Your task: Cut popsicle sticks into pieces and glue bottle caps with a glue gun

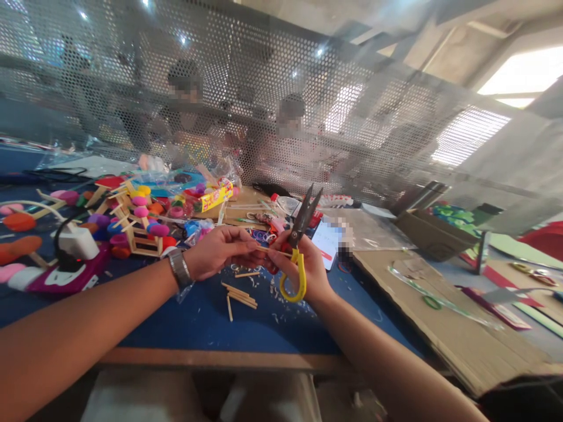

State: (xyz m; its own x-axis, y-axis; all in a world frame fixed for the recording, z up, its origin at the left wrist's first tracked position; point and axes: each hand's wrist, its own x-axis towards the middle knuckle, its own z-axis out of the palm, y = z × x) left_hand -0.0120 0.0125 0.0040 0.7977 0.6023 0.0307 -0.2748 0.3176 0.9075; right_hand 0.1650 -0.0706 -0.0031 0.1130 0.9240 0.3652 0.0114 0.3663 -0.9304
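Here, left hand (224,251) tight on a slim stick (264,249), right hand (311,266) snug around yellow-handled scissors (298,234).

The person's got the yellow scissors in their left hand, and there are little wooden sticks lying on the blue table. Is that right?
Not quite: the scissors with yellow handles and dark metal blades are in the right hand, as the head view shows. The thin, pale wooden sticks do lie on the flat blue table.
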